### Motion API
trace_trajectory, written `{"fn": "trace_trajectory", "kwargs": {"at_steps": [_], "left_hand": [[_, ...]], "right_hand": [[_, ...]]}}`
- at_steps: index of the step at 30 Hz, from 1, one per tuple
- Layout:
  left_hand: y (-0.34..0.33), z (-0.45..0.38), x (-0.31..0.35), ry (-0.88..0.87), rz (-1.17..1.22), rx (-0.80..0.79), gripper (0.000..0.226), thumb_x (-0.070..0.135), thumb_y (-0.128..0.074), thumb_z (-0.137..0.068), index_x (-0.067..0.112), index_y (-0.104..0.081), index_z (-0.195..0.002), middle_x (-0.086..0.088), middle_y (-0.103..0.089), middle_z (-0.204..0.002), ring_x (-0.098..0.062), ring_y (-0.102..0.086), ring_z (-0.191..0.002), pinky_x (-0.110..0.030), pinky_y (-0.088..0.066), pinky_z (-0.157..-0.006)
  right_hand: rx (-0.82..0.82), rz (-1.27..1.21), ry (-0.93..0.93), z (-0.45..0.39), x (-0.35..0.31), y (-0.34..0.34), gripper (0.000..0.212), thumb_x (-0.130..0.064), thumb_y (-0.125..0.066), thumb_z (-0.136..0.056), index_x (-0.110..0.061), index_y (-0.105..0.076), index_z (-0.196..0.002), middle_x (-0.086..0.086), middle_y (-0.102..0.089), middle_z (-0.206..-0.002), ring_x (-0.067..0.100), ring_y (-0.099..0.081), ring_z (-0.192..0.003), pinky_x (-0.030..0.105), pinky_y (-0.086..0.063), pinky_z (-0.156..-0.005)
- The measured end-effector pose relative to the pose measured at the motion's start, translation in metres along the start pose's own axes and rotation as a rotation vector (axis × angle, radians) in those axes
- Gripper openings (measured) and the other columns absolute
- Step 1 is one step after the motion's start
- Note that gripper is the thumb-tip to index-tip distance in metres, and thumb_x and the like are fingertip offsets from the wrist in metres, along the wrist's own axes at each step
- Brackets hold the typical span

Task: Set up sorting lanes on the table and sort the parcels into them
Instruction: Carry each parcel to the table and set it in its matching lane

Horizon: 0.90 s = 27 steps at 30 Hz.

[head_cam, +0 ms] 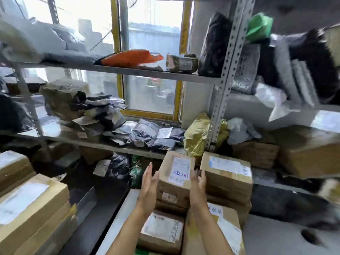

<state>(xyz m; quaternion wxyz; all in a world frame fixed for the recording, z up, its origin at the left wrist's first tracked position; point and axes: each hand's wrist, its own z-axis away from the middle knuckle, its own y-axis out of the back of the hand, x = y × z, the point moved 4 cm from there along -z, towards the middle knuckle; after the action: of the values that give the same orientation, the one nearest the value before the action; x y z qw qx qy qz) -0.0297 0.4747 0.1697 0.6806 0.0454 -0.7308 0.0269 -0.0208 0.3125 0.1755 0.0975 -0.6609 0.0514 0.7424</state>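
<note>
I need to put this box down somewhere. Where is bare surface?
A bare grey strip runs between the taped cartons on the left and the box stack that both hands flank. The middle shelf is crowded with mailer bags.

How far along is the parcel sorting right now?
Done: nothing visible; no lanes or table show. In hand: left hand and right hand, fingers straight, flank the handwritten-label box atop the stack. Left: neighbouring box, lower boxes and shelf mailers.
</note>
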Motion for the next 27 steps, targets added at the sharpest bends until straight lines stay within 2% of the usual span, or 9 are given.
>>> {"fn": "trace_trajectory", "kwargs": {"at_steps": [3, 6, 8, 13, 16, 20, 23, 25, 27], "left_hand": [[0.0, -0.031, -0.005, 0.091, 0.118, -0.036, 0.079, 0.073, -0.039, -0.092, 0.036, -0.018, -0.158, 0.017, -0.018, -0.16, -0.003, -0.016, -0.147, -0.039, -0.014, -0.124], [-0.006, -0.056, -0.016, 0.196, 0.186, -0.09, 0.074, 0.07, -0.034, -0.096, 0.03, -0.026, -0.158, 0.004, -0.032, -0.161, -0.016, -0.032, -0.147, -0.045, -0.024, -0.123], [-0.01, -0.064, -0.023, 0.236, 0.169, -0.162, 0.076, 0.076, -0.033, -0.093, 0.026, -0.045, -0.149, -0.002, -0.059, -0.142, -0.021, -0.054, -0.132, -0.05, -0.038, -0.115], [0.004, -0.06, -0.032, 0.258, 0.256, -0.16, 0.087, 0.093, -0.039, -0.076, 0.036, -0.053, -0.141, -0.002, -0.063, -0.136, -0.024, -0.059, -0.125, -0.052, -0.042, -0.111], [0.011, -0.035, 0.003, 0.15, 0.296, -0.138, 0.061, 0.07, -0.028, -0.098, 0.03, -0.061, -0.131, -0.009, -0.073, -0.116, -0.03, -0.069, -0.109, -0.054, -0.053, -0.097], [0.013, -0.011, 0.031, -0.006, 0.29, -0.14, 0.058, 0.073, -0.03, -0.095, 0.04, -0.053, -0.136, -0.003, -0.069, -0.124, -0.027, -0.065, -0.117, -0.057, -0.049, -0.1], [0.001, 0.008, 0.046, -0.045, 0.313, -0.162, 0.053, 0.062, -0.031, -0.1, 0.031, -0.055, -0.135, 0.002, -0.071, -0.117, -0.019, -0.068, -0.111, -0.052, -0.054, -0.094], [-0.009, 0.025, 0.055, -0.08, 0.309, -0.148, 0.047, 0.051, -0.032, -0.104, 0.023, -0.056, -0.133, 0.014, -0.071, -0.106, -0.005, -0.067, -0.102, -0.039, -0.053, -0.088], [-0.022, 0.044, 0.063, -0.088, 0.311, -0.149, 0.051, 0.058, -0.037, -0.098, 0.022, -0.056, -0.13, 0.011, -0.068, -0.109, -0.006, -0.064, -0.107, -0.041, -0.05, -0.094]], "right_hand": [[-0.061, -0.226, -0.151, -0.03, 0.015, -0.014, 0.121, -0.089, -0.065, -0.063, -0.024, -0.03, -0.159, 0.007, -0.06, -0.145, 0.024, -0.06, -0.13, 0.046, -0.048, -0.109], [-0.068, -0.255, -0.168, -0.023, -0.005, -0.019, 0.076, -0.072, -0.035, -0.096, -0.015, -0.061, -0.138, 0.01, -0.073, -0.123, 0.024, -0.071, -0.113, 0.034, -0.057, -0.087], [-0.102, -0.256, -0.165, -0.028, -0.005, -0.023, 0.069, -0.062, -0.022, -0.105, -0.015, -0.066, -0.129, 0.009, -0.077, -0.112, 0.022, -0.074, -0.102, 0.032, -0.058, -0.078], [-0.081, -0.177, -0.083, -0.012, -0.022, -0.033, 0.079, -0.077, -0.033, -0.089, -0.022, -0.059, -0.138, 0.007, -0.073, -0.126, 0.023, -0.07, -0.115, 0.037, -0.057, -0.097], [-0.142, -0.17, -0.046, 0.009, -0.035, -0.03, 0.058, -0.071, -0.027, -0.098, -0.032, -0.062, -0.122, -0.002, -0.078, -0.11, 0.014, -0.075, -0.101, 0.03, -0.058, -0.085], [-0.191, -0.236, 0.035, 0.047, -0.055, -0.017, 0.063, -0.06, -0.017, -0.105, -0.024, -0.065, -0.123, 0.004, -0.078, -0.112, 0.018, -0.075, -0.102, 0.028, -0.061, -0.078], [-0.127, -0.218, 0.157, 0.069, -0.061, 0.005, 0.063, -0.056, -0.015, -0.107, -0.022, -0.061, -0.134, 0.003, -0.075, -0.122, 0.018, -0.071, -0.113, 0.031, -0.059, -0.091], [-0.095, -0.202, 0.223, 0.083, -0.063, 0.021, 0.062, -0.057, -0.017, -0.106, -0.024, -0.057, -0.139, 0.001, -0.073, -0.125, 0.017, -0.069, -0.117, 0.037, -0.055, -0.101], [-0.052, -0.194, 0.263, 0.098, -0.063, 0.04, 0.062, -0.058, -0.02, -0.106, -0.023, -0.054, -0.143, 0.004, -0.072, -0.128, 0.02, -0.068, -0.119, 0.043, -0.054, -0.105]]}}
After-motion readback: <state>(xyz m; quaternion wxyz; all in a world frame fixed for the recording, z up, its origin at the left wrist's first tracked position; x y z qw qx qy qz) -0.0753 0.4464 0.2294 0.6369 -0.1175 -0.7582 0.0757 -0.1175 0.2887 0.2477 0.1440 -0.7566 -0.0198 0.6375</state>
